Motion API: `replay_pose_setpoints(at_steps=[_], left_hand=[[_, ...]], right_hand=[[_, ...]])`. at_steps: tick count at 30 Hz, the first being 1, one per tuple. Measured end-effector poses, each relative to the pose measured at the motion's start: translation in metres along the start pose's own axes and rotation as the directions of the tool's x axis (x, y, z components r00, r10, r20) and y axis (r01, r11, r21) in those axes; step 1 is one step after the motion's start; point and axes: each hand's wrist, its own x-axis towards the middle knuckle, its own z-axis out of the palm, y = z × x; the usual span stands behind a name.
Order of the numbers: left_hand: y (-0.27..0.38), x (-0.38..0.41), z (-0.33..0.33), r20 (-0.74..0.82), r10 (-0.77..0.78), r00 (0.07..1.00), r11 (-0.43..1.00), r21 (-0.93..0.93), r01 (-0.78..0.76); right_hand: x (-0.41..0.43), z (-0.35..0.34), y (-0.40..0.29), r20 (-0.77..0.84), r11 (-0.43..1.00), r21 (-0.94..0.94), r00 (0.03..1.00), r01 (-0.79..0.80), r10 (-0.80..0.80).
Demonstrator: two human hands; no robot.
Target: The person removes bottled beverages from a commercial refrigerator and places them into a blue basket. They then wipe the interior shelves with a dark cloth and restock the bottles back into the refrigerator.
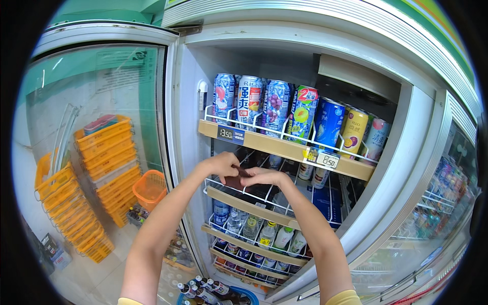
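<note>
Both hands are inside an upright drinks fridge, in front of the second shelf. My left hand and my right hand pinch a dark brown cloth between them, just behind the white wire rail. What the brown piece is exactly is hard to tell. Above the hands, the top shelf edge carries price tags, and a row of drink cans stands behind its rail. To the right on the second shelf are a few cans and a blue carton.
The glass door stands open at left, with stacked orange crates seen through it. Lower shelves hold bottles and cans. On the floor, a blue basket holds dark bottles. The fridge frame bounds the right side.
</note>
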Motion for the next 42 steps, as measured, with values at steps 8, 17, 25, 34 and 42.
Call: replay_pose_setpoints(at_steps=[8,17,25,34,42], left_hand=[[0.025,0.024,0.003,-0.21,0.151,0.966,0.989,0.022,-0.149],[-0.01,0.065,0.068,-0.344,0.589,0.731,0.793,0.422,-0.44],[0.007,0.053,0.101,0.291,0.053,0.955,0.75,0.62,-0.23],[0.012,0.104,0.128,0.295,-0.232,0.927,0.675,0.735,-0.065],[0.017,0.147,0.122,0.288,-0.33,0.899,0.543,0.837,-0.069]], right_hand=[[-0.017,-0.031,0.01,-0.375,0.889,-0.454,0.919,-0.063,-0.127],[-0.031,-0.051,0.049,-0.434,0.806,-0.585,0.873,-0.087,-0.221],[-0.012,-0.02,0.035,-0.139,0.683,-0.596,0.892,-0.422,0.43],[0.026,-0.026,0.06,-0.355,0.422,-0.748,0.846,-0.512,0.397],[0.054,-0.054,0.102,-0.541,0.361,-0.659,0.749,-0.66,0.384]])
